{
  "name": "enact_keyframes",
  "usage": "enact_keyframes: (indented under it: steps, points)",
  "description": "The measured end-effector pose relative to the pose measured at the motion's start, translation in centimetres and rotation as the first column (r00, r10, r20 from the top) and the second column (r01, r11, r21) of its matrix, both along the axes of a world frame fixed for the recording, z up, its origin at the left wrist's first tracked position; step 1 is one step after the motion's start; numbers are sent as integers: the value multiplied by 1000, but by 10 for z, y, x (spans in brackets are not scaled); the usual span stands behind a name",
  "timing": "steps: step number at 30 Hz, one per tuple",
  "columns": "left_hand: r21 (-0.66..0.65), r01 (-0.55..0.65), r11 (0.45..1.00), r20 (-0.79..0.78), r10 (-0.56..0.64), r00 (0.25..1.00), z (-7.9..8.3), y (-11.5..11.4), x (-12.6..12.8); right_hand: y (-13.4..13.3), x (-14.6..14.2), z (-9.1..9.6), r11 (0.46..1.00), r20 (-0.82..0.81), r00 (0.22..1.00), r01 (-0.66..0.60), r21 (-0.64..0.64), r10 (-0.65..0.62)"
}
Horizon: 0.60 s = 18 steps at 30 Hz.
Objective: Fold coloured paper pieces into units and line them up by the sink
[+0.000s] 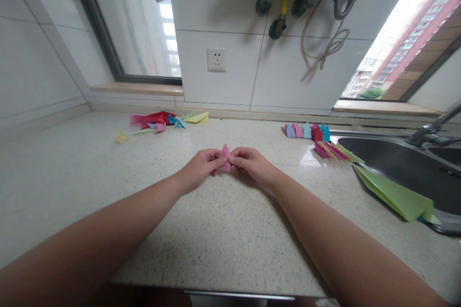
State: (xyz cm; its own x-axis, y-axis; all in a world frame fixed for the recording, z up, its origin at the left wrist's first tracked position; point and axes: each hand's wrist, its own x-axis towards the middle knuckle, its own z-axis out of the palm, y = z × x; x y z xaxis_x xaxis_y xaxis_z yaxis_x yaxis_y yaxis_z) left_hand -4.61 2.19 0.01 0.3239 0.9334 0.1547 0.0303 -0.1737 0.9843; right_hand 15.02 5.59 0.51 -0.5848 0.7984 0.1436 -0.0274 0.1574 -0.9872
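A small piece of folded pink paper [225, 154] is held between my two hands above the middle of the countertop. My left hand [203, 165] pinches its left side between thumb and fingers. On the other side, my right hand [251, 163] grips the right edge with thumb and fingertips. The fingers hide part of the paper, so its exact folded shape is hard to make out.
Folded papers in several colours [154, 119] lie at the back left, with a small yellow one [121, 137] nearby. At the right stand small folded pieces [307, 130], a stack of folded papers [334, 150] and a green paper plane [399, 194] beside the sink [378, 153].
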Motion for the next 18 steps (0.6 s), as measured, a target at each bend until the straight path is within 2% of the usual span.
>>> enact_keyframes:
  steps: [3,7,13,18]
  points:
    - [-6,4,1000,15,-4,1000,-1,1,-1,-2,-2,3,998,-1,998,58,23,-58]
    - [-17,26,1000,9,-26,1000,-3,1,-1,-3,-3,3,998,-4,998,62,21,-62]
    - [-25,53,998,12,-53,999,-4,0,-1,-3,-3,2,999,-46,999,-10,-33,8]
    - [-19,85,996,35,-85,996,-4,-1,0,-7,-4,4,988,-142,986,-106,-116,89]
